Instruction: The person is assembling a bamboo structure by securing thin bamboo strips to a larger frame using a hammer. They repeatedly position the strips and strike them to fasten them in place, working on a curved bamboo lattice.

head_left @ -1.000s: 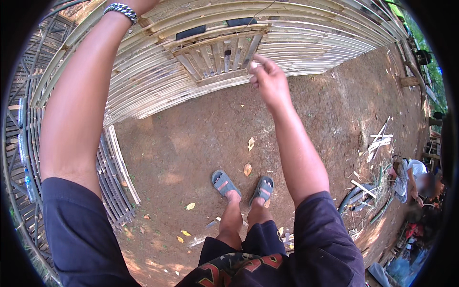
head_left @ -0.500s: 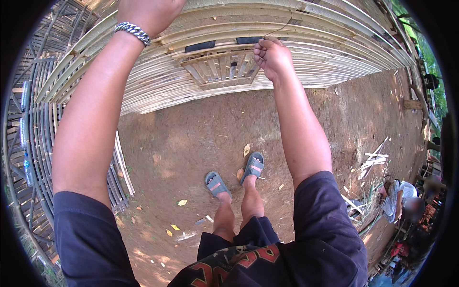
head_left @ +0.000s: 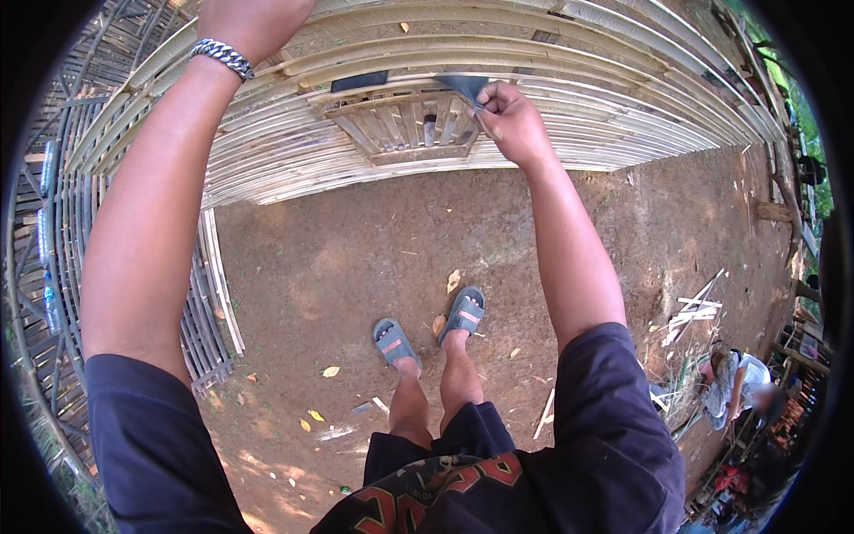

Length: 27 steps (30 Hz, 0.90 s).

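Note:
My right hand (head_left: 516, 123) is closed, thumb and fingertips pinching the corner of a dark, flexible flap (head_left: 464, 86). The flap is stretched into a triangle from a row of pale bamboo slats (head_left: 614, 111). To its left, a second dark strip (head_left: 360, 82) lies flat against the slats. Between and below the two sits a small slatted panel in a wooden frame (head_left: 405, 160). My left hand (head_left: 253, 22), with a chain bracelet at its wrist, reaches up over the slats at the upper left. The picture's top edge cuts off its fingers, so their grip is hidden.
Brown earth ground (head_left: 338, 240) lies under my sandalled feet, with scattered leaves. Another slatted bamboo structure (head_left: 80, 214) stands along the left. At the right are a pile of pale split sticks (head_left: 694, 311) and a crouching person (head_left: 734, 383).
My right hand has shifted slightly down and right, and now pulls out the dark flap, which lay flat before. A thin curved strand near that hand no longer shows. My left hand moved slightly left.

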### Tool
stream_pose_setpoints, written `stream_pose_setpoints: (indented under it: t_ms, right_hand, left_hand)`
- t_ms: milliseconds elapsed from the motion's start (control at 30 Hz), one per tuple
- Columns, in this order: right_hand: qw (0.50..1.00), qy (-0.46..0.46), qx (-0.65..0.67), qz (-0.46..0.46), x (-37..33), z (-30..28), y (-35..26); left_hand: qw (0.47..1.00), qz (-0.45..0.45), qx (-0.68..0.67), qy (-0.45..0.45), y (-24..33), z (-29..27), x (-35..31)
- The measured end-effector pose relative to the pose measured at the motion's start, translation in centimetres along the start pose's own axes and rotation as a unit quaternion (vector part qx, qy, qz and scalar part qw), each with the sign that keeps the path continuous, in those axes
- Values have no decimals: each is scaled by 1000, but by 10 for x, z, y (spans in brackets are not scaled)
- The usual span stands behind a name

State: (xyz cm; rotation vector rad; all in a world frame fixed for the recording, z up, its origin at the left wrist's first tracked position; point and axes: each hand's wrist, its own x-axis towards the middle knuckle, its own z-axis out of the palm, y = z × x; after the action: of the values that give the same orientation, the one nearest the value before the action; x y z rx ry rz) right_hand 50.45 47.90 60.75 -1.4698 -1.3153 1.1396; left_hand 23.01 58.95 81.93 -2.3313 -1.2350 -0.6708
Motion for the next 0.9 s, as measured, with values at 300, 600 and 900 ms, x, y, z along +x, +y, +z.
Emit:
stream_pose_setpoints:
  t_ms: [300,600,900]
  right_hand:
    - [955,90,-268,85,-67,24,-4]
    - [990,65,-116,53,-31,124,-52]
    - [894,146,416,82,19,174,-73]
  left_hand:
    - [1000,-30,3,8,6,4,2]
    - [1000,-27,-6,-8,6,3,-2]
    - [999,-20,48,-5,11,-4,-1]
